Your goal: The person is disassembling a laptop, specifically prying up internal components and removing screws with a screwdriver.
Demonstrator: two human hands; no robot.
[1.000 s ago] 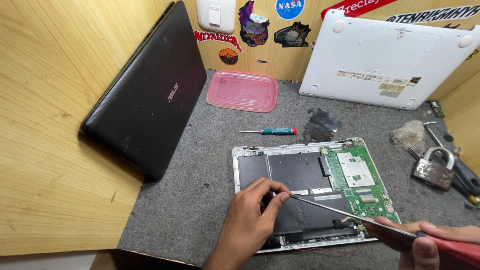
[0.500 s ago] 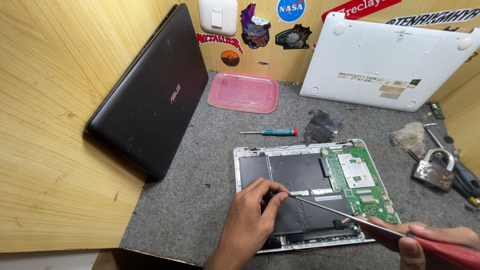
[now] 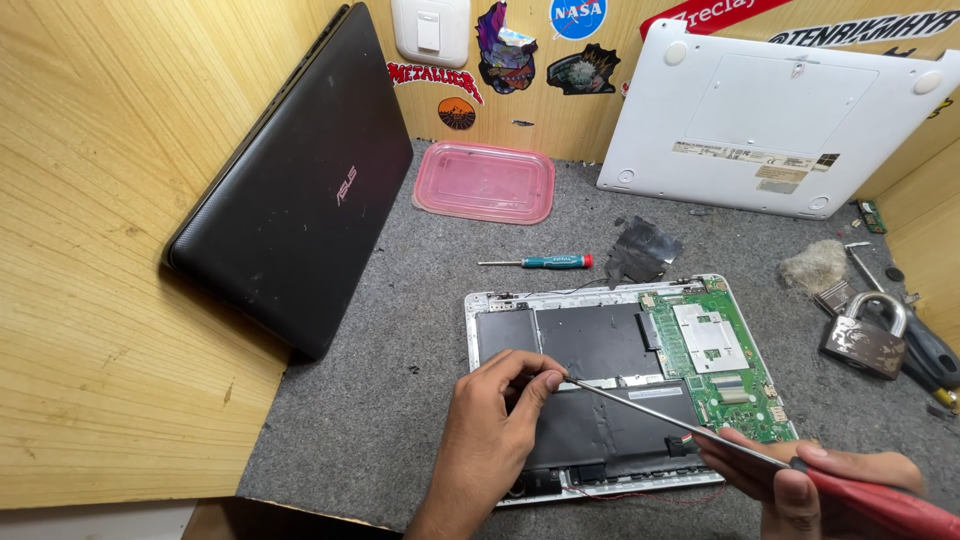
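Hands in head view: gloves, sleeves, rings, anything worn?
Both bare. The left hand shows no glove, ring or watch, and its forearm is uncovered down to the frame edge, no sleeve in view. The right hand is also ungloved with no ring visible; its wrist is cut off by the frame, so a sleeve or watch there cannot be told.
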